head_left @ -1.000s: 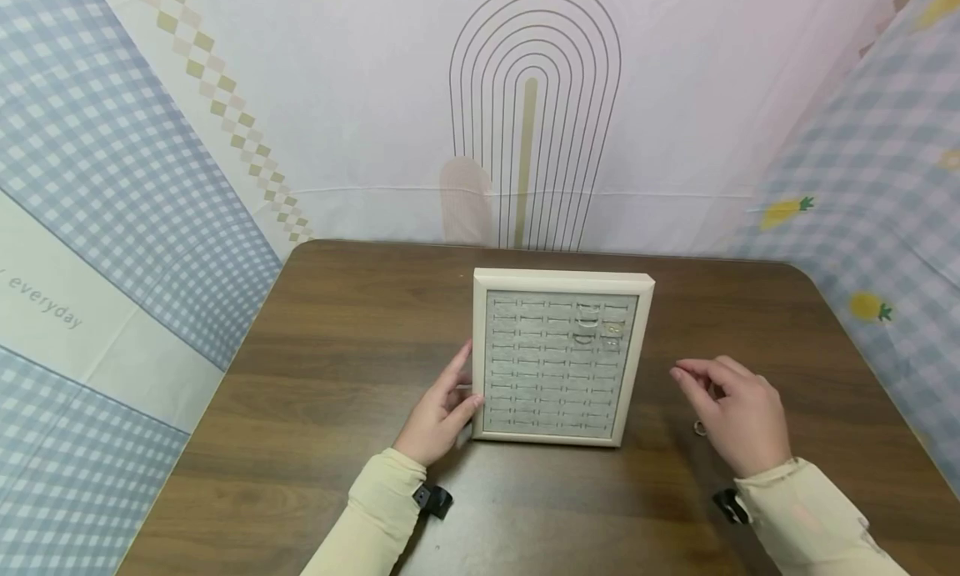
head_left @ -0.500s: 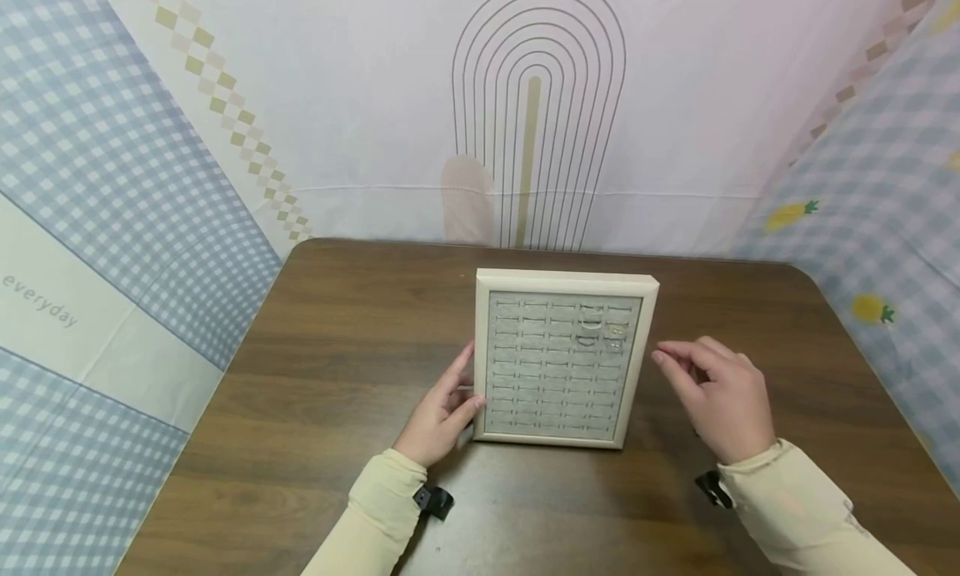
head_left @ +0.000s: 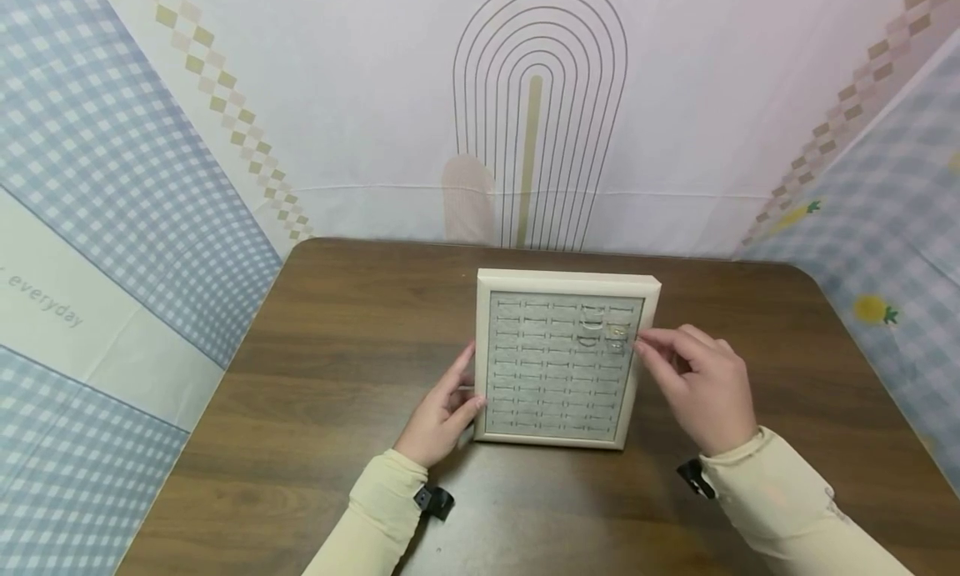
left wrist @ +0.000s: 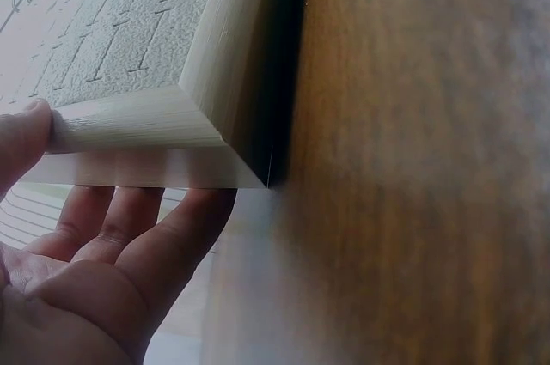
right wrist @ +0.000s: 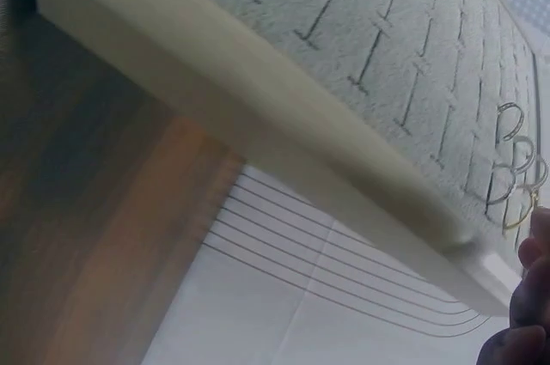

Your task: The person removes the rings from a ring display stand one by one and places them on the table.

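A ring display board [head_left: 558, 376], with a cream frame and slotted grey felt, stands on the table. Several rings [head_left: 591, 323], silver and one gold, sit in slots near its upper right corner. My left hand [head_left: 437, 418] holds the board's left side, thumb on the front of the frame and fingers [left wrist: 176, 232] along the side. At the right edge, my right hand [head_left: 705, 388] has thumb and index fingertips brought together beside the rings. What lies between them is too small to make out. In the right wrist view, its fingertips are close to the gold ring [right wrist: 518, 213].
The brown wooden table [head_left: 337, 334] reaches back to a white cloth [head_left: 360, 126] printed with arches. Blue checked cloth [head_left: 142, 142] hangs at the left and right sides. Each wrist wears a black strap with a small device [head_left: 433, 501].
My right hand has moved left and away from me, from above the table to the board's right edge, now covering where a loose ring lay. My left hand has kept its hold.
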Demonstrator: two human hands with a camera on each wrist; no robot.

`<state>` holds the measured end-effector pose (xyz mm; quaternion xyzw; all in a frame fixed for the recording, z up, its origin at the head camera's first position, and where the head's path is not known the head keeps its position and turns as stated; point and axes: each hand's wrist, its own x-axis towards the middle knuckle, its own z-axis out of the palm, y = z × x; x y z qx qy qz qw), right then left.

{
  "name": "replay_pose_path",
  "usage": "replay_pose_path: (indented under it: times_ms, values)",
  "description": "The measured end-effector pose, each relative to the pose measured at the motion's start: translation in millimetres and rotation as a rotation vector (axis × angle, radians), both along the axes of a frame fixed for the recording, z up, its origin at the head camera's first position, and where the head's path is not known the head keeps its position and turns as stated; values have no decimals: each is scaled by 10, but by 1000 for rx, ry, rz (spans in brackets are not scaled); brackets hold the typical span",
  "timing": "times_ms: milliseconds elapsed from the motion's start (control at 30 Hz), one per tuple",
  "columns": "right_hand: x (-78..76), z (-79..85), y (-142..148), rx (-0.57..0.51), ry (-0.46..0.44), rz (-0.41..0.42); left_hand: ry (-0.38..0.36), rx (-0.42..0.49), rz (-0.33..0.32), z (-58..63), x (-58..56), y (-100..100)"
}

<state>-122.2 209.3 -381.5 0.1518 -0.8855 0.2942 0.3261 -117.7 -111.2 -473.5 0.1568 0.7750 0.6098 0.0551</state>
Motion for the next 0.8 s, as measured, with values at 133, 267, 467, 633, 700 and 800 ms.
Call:
replay_pose_path:
  times_ms: [133,267,467,633,700,800]
  values:
    - [-28,22,-37,6,18,18,-3,-4,-4,-4,5,5]
    - [-52,40,-74,-3,33,32,4,-4,-6,-8,5,3]
    - [-78,55,-120,-22,45,48,16,-8,-10,14,-5,-1]
    - [-103,59,-141,-10,46,59,11,-15,-7,33,4,-5]
    - [-115,65,-146,5,41,58,12,-20,-5,40,5,-5]
    - [-127,81,-151,22,32,56,15,-31,1,47,9,-2]
